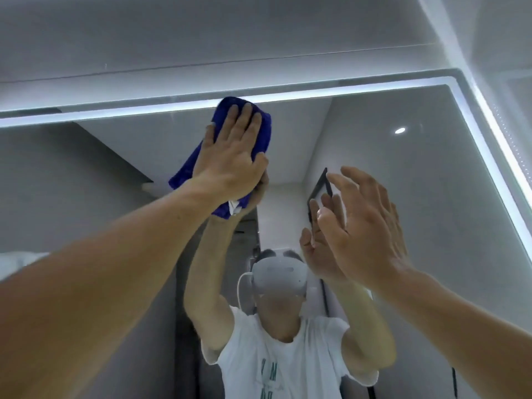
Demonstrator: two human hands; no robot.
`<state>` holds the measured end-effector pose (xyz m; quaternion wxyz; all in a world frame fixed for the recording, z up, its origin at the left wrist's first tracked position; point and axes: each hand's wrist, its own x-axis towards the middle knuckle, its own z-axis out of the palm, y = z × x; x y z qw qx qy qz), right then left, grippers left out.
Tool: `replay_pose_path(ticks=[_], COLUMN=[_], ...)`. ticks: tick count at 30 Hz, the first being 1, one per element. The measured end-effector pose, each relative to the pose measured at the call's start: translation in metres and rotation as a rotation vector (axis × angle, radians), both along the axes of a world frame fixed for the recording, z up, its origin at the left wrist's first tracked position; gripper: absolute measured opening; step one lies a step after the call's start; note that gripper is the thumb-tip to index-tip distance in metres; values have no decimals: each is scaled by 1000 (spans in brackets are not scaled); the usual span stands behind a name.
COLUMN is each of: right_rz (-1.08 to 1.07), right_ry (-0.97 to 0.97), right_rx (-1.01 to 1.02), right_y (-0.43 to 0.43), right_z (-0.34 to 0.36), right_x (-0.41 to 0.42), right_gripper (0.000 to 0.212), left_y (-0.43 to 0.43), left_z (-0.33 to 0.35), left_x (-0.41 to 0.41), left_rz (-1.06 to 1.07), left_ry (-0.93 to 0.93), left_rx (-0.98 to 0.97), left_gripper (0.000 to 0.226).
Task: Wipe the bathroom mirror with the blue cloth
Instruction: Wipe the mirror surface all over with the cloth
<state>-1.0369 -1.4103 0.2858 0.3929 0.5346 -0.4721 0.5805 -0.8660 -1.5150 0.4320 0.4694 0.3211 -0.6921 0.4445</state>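
My left grip (pixel 230 165) lies flat on the blue cloth (pixel 184 174), fingers straight and close together, pressing it against the mirror (pixel 403 197) and not curled round it. The cloth sits high on the glass, its top edge just under the lit strip (pixel 316 92) that runs along the mirror's upper and right borders. A white tag (pixel 233 208) shows at the cloth's lower end, below my wrist.

My right grip (pixel 365 228) is raised near the glass, well apart from the cloth, fingers loosely spread and holding nothing. I cannot tell whether its fingertips touch the mirror.

In the reflection I see a white headset (pixel 277 276), a white T-shirt (pixel 288 361) with green lettering, a dark frame (pixel 319 191) partly hidden behind my right fingers, and a round ceiling light (pixel 399 130). My two forearms cross the lower part of the view and cover much of the glass.

Counted: one cloth, one tag, one mirror, one ceiling light, two grips
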Motion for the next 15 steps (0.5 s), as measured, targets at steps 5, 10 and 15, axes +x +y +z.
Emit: replay_pose_path(ticks=[5,10,15], right_rz=[5,10,-21], right_ry=[-22,-29,-28], right_rx=[-54,-60,-37], right_y=[8,23,27], right_z=[-9,-32,-44], right_x=[3,-2,-4], right_gripper=[55,50,51], left_y=[1,-9,-10], left_z=[-121,-221,-204], left_x=[-14,6,23], left_rz=[-4,-6,-5], left_ry=[-324,-577,-766], left_rx=[-74,-170,-184], left_gripper=[66,66,68])
